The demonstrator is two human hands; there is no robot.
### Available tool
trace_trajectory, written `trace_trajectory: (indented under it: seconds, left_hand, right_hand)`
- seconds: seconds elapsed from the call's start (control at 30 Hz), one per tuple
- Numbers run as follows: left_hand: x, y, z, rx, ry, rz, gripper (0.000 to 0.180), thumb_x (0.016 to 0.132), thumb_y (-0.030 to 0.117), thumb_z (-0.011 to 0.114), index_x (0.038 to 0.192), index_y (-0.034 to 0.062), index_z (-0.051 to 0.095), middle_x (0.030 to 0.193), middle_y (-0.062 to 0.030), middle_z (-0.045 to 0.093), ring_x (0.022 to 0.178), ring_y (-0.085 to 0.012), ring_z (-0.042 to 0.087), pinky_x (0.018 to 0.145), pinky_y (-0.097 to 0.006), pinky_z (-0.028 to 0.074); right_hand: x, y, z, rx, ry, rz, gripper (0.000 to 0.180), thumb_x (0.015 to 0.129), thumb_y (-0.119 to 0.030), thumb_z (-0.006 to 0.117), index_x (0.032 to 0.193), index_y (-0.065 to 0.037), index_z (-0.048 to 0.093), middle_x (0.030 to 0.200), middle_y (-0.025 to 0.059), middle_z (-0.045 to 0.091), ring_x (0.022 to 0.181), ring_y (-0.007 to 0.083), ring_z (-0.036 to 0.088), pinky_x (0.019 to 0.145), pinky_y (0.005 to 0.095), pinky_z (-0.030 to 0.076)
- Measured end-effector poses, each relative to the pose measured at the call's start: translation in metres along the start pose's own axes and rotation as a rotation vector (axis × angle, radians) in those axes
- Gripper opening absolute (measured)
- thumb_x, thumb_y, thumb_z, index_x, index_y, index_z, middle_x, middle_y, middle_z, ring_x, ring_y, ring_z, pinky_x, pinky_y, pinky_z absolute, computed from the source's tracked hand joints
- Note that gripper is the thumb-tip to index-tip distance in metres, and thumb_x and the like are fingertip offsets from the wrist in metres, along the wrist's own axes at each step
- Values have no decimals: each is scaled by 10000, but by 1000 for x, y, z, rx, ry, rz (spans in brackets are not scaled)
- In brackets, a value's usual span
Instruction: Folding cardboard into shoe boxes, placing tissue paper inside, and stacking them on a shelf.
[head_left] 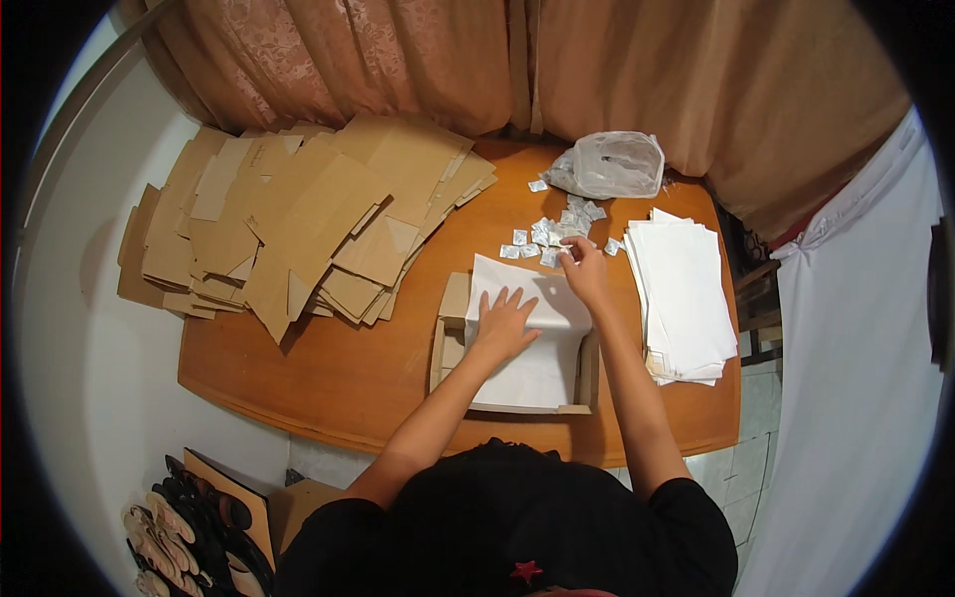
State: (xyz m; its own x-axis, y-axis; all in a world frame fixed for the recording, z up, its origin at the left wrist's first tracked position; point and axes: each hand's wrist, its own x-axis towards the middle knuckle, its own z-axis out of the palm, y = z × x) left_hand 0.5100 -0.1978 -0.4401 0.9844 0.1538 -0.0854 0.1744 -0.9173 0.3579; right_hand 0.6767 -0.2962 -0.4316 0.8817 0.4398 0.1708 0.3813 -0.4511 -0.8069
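Observation:
An open cardboard box (437, 363) sits on the table in front of me, with a sheet of white paper (532, 373) lying in it and rising past its far edge. My left hand (507, 326) rests on the paper with its fingers spread. Just beyond the box, my right hand (582, 267) has its fingertips pinched together at the near edge of a scatter of small silvery-white sachets (544, 232). Whatever is between those fingertips is too small to make out.
Flattened cardboard boxes (308, 209) are piled on the left of the wooden table (398, 403). On the right lies a stack of white paper sheets (682, 298). A clear plastic bag (619, 164) stands at the back before brown curtains (637, 70). Shoes (184, 537) are at lower left.

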Motion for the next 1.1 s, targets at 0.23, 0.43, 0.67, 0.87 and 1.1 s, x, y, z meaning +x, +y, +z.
trace_trajectory:
  seconds: [0.23,0.43,0.67,0.87,1.1]
  left_hand:
    - [-31,-7,-20,-79,153,-63,528,762,387,623,1231,176,500,1356,-107,388,1292,-326,277,1022,-613,108]
    - [-38,-78,-22,-438,501,-378,318,773,307,602,1058,165,604,1233,-65,503,1174,-273,421,973,-591,199]
    - [-14,-70,-43,-387,200,-475,359,766,430,571,946,134,668,1145,-105,571,1103,-284,499,988,-614,139]
    - [-1,-56,-35,-280,39,-511,340,741,358,647,975,112,664,1058,-110,622,1071,-267,534,1005,-629,57]
    - [-14,-72,-24,-746,298,-312,219,739,174,681,914,47,648,842,-64,665,838,-167,612,906,-445,341]
  right_hand:
    - [-100,-33,-26,89,-144,14,168,775,-167,600,908,-68,620,702,81,629,659,185,597,748,368,410]
    - [-136,-28,-26,-130,-168,-67,219,766,-239,618,961,-139,617,966,43,611,1004,230,509,936,530,214]
    - [-95,-4,-44,-384,111,370,467,775,-433,557,1101,-100,582,1179,134,514,1148,314,417,972,581,199]
    - [-71,0,-42,-519,-216,573,607,720,-494,582,1177,-95,563,1242,141,490,1177,341,387,949,516,295]
    - [-74,18,-35,-303,-11,349,620,695,-415,652,1176,-42,533,1167,168,533,1152,344,412,961,448,328]
